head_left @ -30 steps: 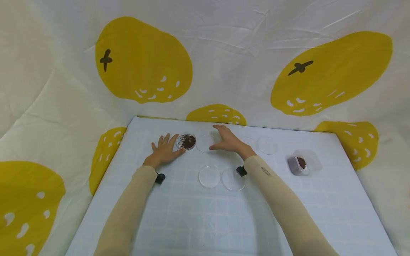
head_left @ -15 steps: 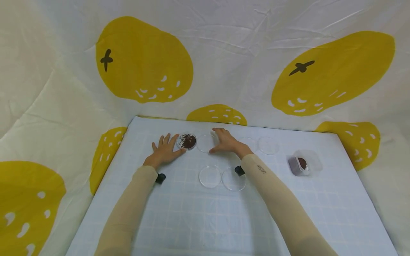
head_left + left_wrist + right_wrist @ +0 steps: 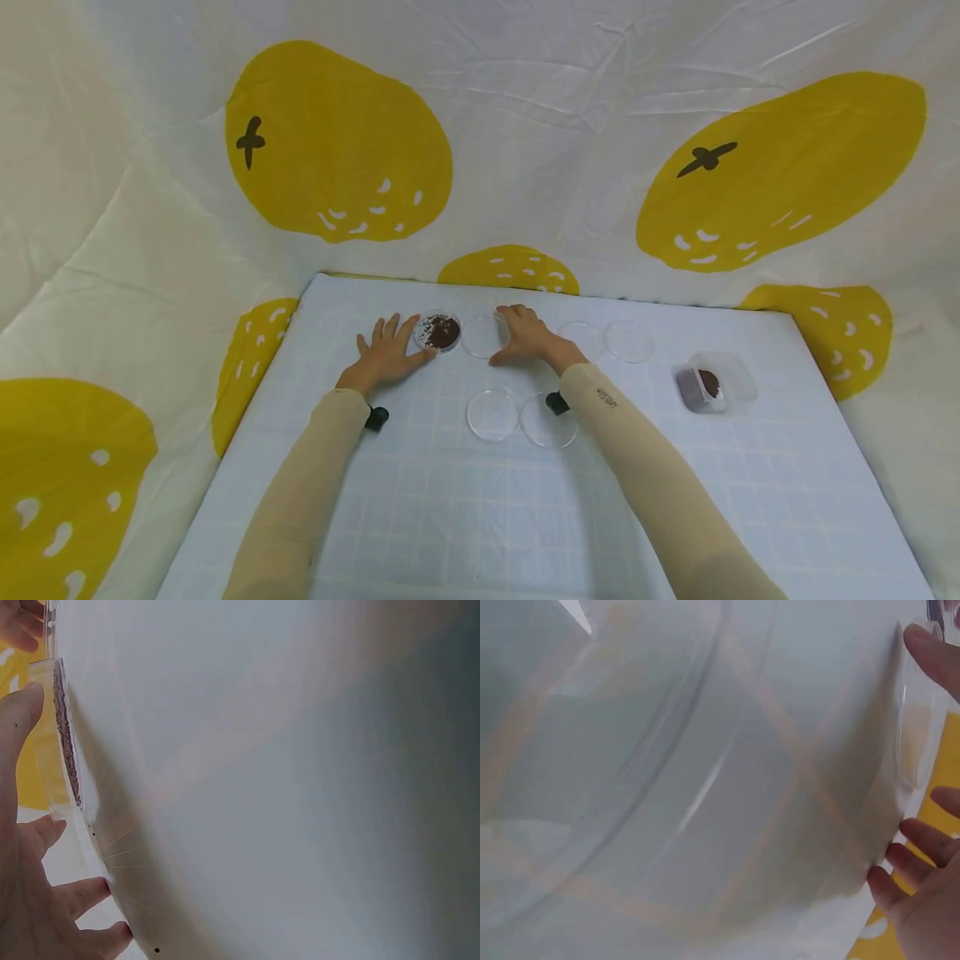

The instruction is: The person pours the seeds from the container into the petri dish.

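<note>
A round clear petri dish (image 3: 441, 332) with dark brown granules stands near the table's back edge. My left hand (image 3: 384, 358) holds it between thumb and index finger, the other fingers spread on the cloth. In the left wrist view the dish (image 3: 66, 735) shows side-on, thumb at one end and index finger at the other. Right beside it lies an empty clear dish (image 3: 480, 337). Around its right side my right hand (image 3: 528, 335) is spread. In the right wrist view the thumb touches that dish's rim (image 3: 915, 742); the index finger is beyond its other end, the remaining fingertips on the cloth.
Two clear round pieces, one dish or lid (image 3: 492, 415) and another (image 3: 549, 421), lie in front. Two more clear ones (image 3: 580, 337) (image 3: 629, 342) lie behind the right wrist. A clear tub (image 3: 699, 390) with brown granules stands at the right. Patterned cloth walls rise behind the table.
My right hand has shifted slightly left and drawn its fingers in closer around the empty dish. The left hand and the dishes have stayed put.
</note>
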Demonstrator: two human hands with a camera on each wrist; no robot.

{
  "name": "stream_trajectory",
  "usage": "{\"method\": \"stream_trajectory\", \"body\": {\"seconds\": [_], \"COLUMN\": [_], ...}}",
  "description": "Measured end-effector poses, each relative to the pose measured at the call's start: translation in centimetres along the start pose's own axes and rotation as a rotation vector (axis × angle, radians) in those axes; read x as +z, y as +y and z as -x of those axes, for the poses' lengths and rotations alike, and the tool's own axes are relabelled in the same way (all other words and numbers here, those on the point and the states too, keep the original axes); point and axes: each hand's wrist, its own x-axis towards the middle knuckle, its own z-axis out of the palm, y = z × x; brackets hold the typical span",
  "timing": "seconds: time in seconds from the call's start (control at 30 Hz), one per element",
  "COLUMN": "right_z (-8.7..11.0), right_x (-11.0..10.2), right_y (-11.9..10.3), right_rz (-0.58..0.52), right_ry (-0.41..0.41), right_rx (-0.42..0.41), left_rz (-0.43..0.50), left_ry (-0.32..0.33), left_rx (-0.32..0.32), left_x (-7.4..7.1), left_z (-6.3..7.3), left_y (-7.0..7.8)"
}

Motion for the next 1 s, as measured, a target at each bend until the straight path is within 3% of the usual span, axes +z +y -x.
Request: {"method": "stream_trajectory", "body": {"seconds": [0.67, 1.0], "right_z": [0.33, 0.62], "right_x": [0.26, 0.14], "right_y": [-0.59, -0.44], "right_rz": [0.043, -0.04], "right_ry": [0.011, 0.055], "right_rx": [0.027, -0.002], "left_rz": [0.016, 0.015], "left_ry": [0.017, 0.019], "left_rx": [0.01, 0.005], "left_x": [-0.08, -0.09], "left_z": [0.19, 0.34], "left_y": [0.18, 0.35]}}
